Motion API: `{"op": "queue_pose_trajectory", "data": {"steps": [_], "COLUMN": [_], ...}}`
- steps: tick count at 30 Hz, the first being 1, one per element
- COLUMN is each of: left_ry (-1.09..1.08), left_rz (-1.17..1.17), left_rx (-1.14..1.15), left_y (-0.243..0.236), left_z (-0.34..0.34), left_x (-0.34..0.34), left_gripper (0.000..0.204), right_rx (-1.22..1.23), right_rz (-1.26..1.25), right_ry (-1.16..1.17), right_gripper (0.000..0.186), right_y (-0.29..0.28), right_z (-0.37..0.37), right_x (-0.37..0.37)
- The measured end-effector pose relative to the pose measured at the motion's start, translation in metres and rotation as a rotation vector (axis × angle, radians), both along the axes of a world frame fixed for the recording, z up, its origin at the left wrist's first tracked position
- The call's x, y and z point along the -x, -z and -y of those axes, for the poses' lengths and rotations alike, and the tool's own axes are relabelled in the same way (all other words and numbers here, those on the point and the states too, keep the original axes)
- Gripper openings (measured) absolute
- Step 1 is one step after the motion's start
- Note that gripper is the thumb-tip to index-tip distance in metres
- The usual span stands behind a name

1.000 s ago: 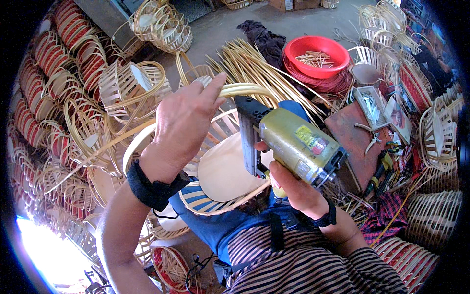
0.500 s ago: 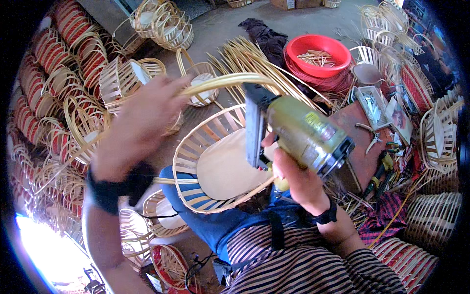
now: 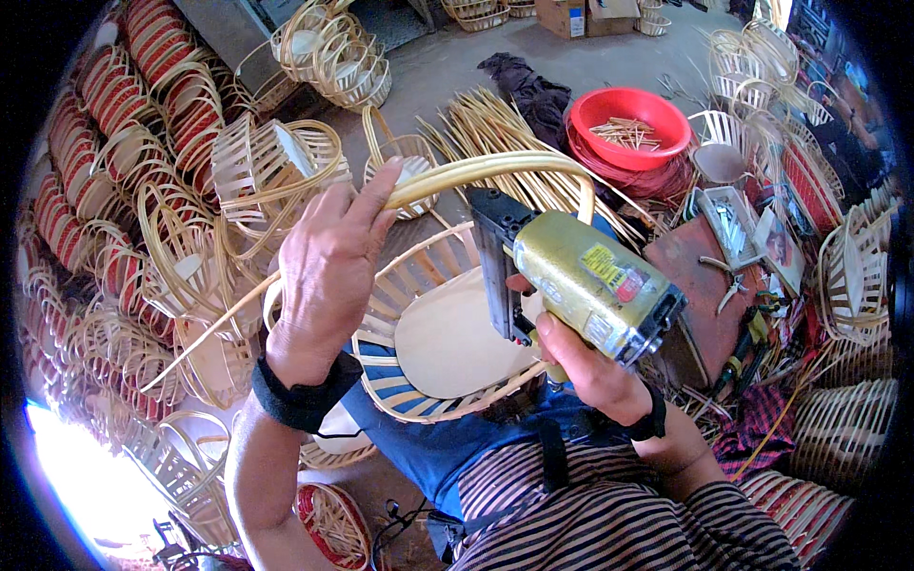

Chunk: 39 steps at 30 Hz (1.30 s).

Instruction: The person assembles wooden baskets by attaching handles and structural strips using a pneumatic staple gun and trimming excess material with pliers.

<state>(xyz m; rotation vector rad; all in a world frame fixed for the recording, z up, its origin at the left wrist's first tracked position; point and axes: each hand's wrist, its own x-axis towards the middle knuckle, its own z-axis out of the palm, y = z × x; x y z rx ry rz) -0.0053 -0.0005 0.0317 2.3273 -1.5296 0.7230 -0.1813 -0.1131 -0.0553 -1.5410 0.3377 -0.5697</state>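
A shallow oval basket (image 3: 430, 417) of pale slats with a smooth wooden base rests on my lap. Over it arches its handle (image 3: 495, 165), made of bent cane strips. My left hand (image 3: 328, 257) is closed around the handle's left side, and a thin loose cane strip (image 3: 205, 335) trails from it toward the lower left. A green-gold staple gun (image 3: 586, 271) with a dark magazine is gripped in my right hand (image 3: 592, 376). Its nose is up near the handle's underside at the right; I cannot tell whether they touch.
Stacked baskets with red bands (image 3: 105, 133) fill the left side. Ahead lie cane sticks (image 3: 490, 124), a dark cloth (image 3: 528, 90) and a red basin (image 3: 657, 119) holding short sticks. At right are pliers (image 3: 728, 284), a tray of metal strips (image 3: 731, 228) and more baskets (image 3: 843, 419).
My left hand has moved right and slightly down, from blurred motion to a steady hold on the handle. The staple gun stays near the handle. The view has shifted slightly.
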Motion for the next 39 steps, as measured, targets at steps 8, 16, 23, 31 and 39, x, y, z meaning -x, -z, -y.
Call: {"op": "queue_pose_trajectory", "data": {"steps": [8, 16, 23, 31, 39], "left_ry": [0.01, -0.06, -0.331, -0.209, -0.124], "left_rz": [0.024, 0.035, -0.539, -0.002, 0.002], "left_rx": [0.045, -0.134, -0.014, 0.212, 0.273], "left_y": [0.005, -0.01, 0.003, 0.034, 0.041], "left_z": [0.003, -0.004, -0.059, -0.019, -0.01], "left_x": [0.002, 0.004, -0.033, -0.011, -0.009], "left_gripper": [0.04, 0.035, 0.032, 0.037, 0.036], "right_rx": [0.254, 0.431, 0.265, 0.1, 0.574], "right_rz": [0.055, 0.147, 0.058, 0.11, 0.142], "right_ry": [-0.061, 0.105, 0.142, -0.053, -0.184], "right_gripper": [0.031, 0.022, 0.023, 0.02, 0.034], "right_y": [-0.004, -0.011, -0.019, -0.012, 0.0], "right_z": [0.0, 0.004, 0.03, 0.002, 0.002], "right_x": [-0.003, -0.008, -0.016, -0.017, -0.02]}}
